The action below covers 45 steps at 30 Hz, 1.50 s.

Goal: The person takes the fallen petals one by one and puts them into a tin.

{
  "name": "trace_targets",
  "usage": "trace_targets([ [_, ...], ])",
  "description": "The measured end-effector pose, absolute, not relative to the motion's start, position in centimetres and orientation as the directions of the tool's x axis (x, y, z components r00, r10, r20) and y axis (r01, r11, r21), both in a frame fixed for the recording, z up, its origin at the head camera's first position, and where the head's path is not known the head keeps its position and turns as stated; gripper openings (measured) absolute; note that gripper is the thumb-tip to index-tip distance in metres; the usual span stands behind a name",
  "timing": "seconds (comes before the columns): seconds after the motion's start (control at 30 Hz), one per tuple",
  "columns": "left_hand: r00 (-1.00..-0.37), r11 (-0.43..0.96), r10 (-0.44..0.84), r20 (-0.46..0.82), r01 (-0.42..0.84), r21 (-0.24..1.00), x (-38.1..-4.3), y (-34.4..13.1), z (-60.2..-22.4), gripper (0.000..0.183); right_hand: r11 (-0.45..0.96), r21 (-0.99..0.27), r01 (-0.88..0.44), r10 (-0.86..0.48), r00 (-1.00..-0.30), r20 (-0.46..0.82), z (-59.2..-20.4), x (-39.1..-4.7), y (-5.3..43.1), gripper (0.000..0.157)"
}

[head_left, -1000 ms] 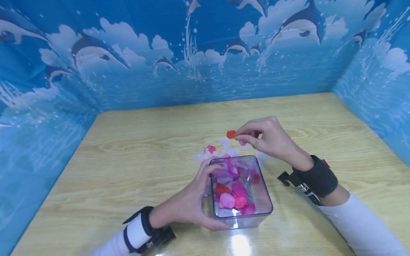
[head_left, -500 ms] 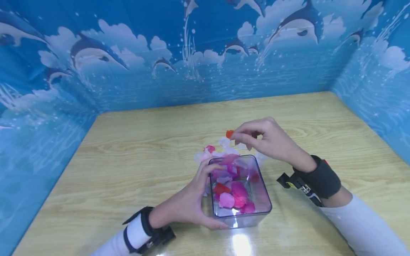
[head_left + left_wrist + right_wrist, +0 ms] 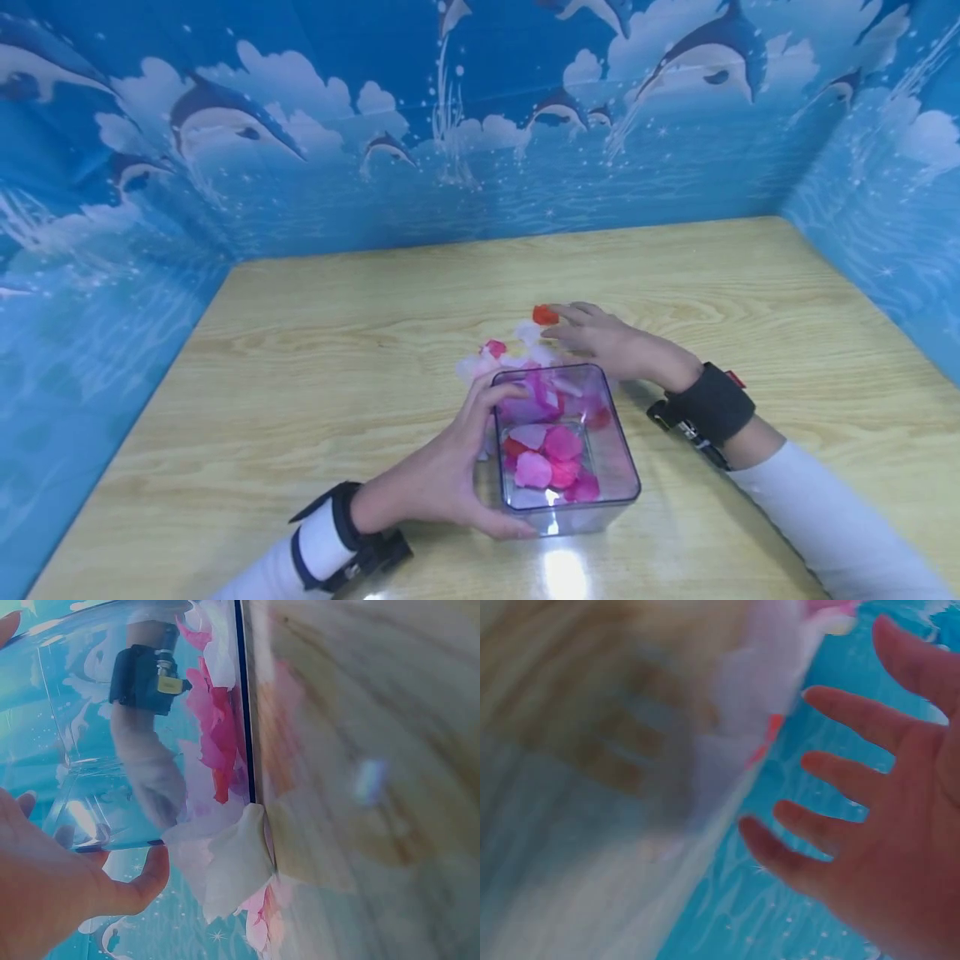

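My left hand (image 3: 450,471) grips a clear square plastic box (image 3: 573,521) by its left side, thumb at the near wall and fingers over the far-left rim. Pink, magenta and red flower petals (image 3: 532,469) lie on the box floor. Beyond the far wall, loose petals are scattered on the table: an orange-red petal (image 3: 545,315), a white petal (image 3: 527,332) and a crimson petal (image 3: 494,348) among them. My right hand (image 3: 611,346) is low behind the box with fingers spread, fingertips near the orange-red petal. In the right wrist view, its palm (image 3: 907,847) holds nothing.
The wood-grain table (image 3: 322,333) runs back to a blue dolphin-printed cloth (image 3: 300,183), which also hangs at both sides. More pale petals (image 3: 240,862) lie close against the box in the left wrist view. Both wrists wear black straps (image 3: 712,404).
My right hand has let go of a pink petal, and a lilac petal now overlaps the red one in the box. The hand has lowered and spread its fingers. My left hand stays put.
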State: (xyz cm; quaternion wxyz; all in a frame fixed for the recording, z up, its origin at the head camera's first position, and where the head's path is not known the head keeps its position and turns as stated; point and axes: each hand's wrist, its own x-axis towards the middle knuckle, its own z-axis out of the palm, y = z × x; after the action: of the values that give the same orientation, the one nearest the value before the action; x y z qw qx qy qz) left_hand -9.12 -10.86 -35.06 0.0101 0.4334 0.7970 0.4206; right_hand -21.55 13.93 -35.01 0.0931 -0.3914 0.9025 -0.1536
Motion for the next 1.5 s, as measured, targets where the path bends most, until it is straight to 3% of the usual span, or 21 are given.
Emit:
trace_targets([
  [0.2,-0.624,0.271,0.700,0.346,0.681,0.680,-9.1,-10.8,-35.1,0.116,0.726,-0.288,-0.625,-0.686,-0.685,-0.243,-35.4,-21.5,14.2,0.063],
  [0.33,-0.635,0.277,0.695,0.336,0.668,0.690,-9.1,-10.8,-35.0,0.115,0.721,-0.236,-0.651,-0.692,-0.671,-0.266,-35.3,-21.7,14.0,0.073],
  [0.5,-0.638,0.260,0.696,0.330,0.653,0.712,-9.1,-10.8,-35.0,0.114,0.707,-0.215,-0.674,-0.708,-0.674,-0.213,-35.3,-21.9,13.8,0.068],
  [0.73,-0.644,0.253,0.697,0.316,0.633,0.732,-9.0,-10.8,-35.0,0.113,0.697,-0.303,-0.650,-0.699,-0.710,-0.084,-34.5,-21.8,14.1,0.039],
  [0.87,-0.647,0.264,0.698,0.308,0.632,0.729,-9.0,-10.8,-35.1,0.114,0.647,-0.370,-0.667,-0.705,-0.708,0.043,-32.9,-21.1,14.3,0.042],
  [1.23,-0.643,0.264,0.694,0.324,0.647,0.716,-9.0,-10.8,-34.9,0.113,0.354,-0.458,-0.815,-0.761,-0.536,0.366,-26.3,-16.5,14.5,0.020],
  [1.4,-0.618,0.253,0.699,0.360,0.684,0.684,-9.1,-10.8,-34.8,0.114,0.186,-0.522,-0.832,-0.846,-0.406,0.345,-25.3,-15.0,14.3,0.020],
  [1.5,-0.609,0.243,0.701,0.372,0.694,0.678,-9.1,-10.7,-34.8,0.114,0.143,-0.523,-0.840,-0.861,-0.366,0.352,-25.2,-14.8,14.2,0.021],
])
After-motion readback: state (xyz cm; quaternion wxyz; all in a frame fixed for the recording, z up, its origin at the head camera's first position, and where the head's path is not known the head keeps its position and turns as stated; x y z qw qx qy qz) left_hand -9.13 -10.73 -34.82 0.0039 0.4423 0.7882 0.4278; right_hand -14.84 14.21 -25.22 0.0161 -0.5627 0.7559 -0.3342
